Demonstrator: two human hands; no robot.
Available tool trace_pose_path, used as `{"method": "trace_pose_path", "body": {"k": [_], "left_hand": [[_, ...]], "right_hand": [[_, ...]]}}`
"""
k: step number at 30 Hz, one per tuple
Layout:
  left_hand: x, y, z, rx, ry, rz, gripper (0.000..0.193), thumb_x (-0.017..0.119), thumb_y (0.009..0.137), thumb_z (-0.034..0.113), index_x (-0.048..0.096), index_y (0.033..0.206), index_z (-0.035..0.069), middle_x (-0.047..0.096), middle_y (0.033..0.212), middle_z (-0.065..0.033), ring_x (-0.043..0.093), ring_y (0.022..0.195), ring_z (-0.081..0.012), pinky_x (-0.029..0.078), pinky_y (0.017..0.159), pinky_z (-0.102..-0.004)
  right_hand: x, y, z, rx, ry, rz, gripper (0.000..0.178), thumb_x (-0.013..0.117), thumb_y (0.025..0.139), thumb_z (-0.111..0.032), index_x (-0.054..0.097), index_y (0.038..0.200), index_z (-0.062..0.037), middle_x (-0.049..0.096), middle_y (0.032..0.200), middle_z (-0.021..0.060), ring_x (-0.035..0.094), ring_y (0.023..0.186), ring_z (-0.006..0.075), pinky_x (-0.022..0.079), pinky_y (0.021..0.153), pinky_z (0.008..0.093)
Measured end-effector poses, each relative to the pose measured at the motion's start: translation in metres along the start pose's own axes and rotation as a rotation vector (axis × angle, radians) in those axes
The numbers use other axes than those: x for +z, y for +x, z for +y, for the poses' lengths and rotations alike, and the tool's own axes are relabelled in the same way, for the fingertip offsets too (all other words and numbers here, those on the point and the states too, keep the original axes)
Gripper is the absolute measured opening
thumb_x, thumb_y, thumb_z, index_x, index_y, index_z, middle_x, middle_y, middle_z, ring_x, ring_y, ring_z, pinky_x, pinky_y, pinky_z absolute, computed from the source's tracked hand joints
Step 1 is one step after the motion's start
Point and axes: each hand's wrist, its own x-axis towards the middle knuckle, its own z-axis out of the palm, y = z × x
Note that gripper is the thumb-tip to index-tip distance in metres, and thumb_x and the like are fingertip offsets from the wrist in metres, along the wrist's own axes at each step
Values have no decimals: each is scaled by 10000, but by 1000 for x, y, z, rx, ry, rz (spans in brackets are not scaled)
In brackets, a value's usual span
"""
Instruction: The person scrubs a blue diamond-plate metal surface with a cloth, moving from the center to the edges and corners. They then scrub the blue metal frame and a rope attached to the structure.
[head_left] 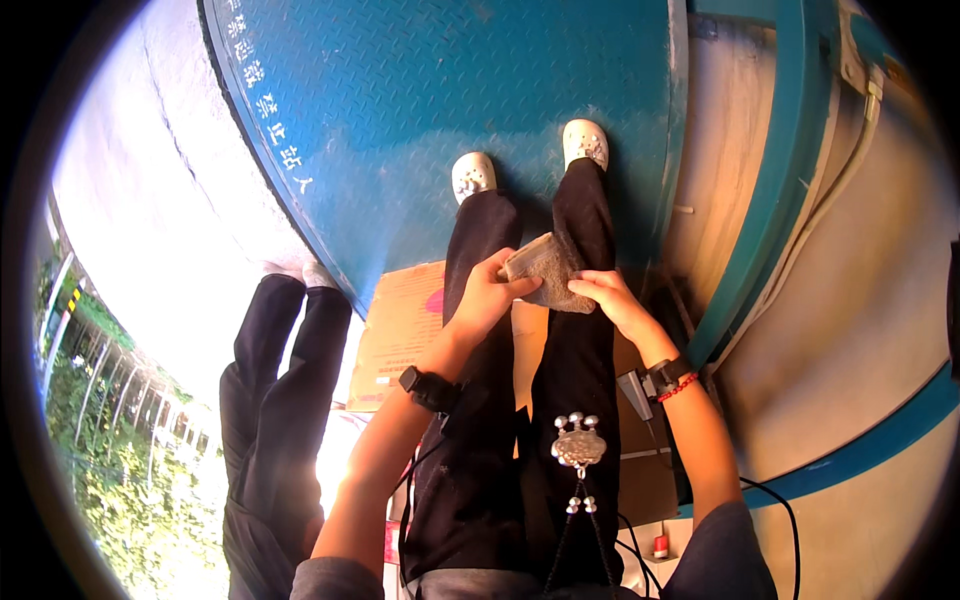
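A small folded grey-brown cloth point(550, 270) with a fuzzy, towel-like surface is held up in front of my legs. My left hand point(490, 292) pinches its left edge, thumb on top and fingers behind. At the lower right corner my right hand point(607, 295) grips the same cloth between thumb and fingers. The fingers under the cloth are hidden. Black bands with small devices circle both wrists, and a red beaded bracelet point(680, 387) sits on the right one. A silver pendant point(579, 445) hangs on a dark cord below the hands.
My feet, in white clogs point(474, 176), rest on a blue textured metal plate point(430, 80). Cardboard point(395, 330) lies beneath my legs. Another person in black trousers point(270, 400) is at the left. A blue metal frame point(770, 190) and a cable point(790, 520) are at the right.
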Motion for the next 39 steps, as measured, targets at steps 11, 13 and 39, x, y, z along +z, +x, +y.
{"method": "trace_pose_path", "body": {"k": [11,13,39], "left_hand": [[-73,-71,13,-28,137,268,251,592,847,89,552,1088,31,623,944,-29,579,854,-103,455,714,-247],[-75,-81,15,-2,21,285,233,597,838,70,563,1062,18,622,941,-35,579,859,-107,449,740,-248],[-68,-53,94,149,547,47,268,610,864,102,489,1087,17,591,938,-54,536,878,-97,425,771,-230]], "right_hand": [[97,-27,-3,-110,144,-237,426,701,768,-179,554,1103,40,621,1017,94,569,933,123,456,822,261],[99,-30,0,-107,120,-237,382,695,760,-164,588,1059,48,642,965,85,583,883,119,459,801,261],[131,18,31,-371,279,480,317,684,750,-202,586,946,27,655,833,139,633,779,192,476,714,310]]}}
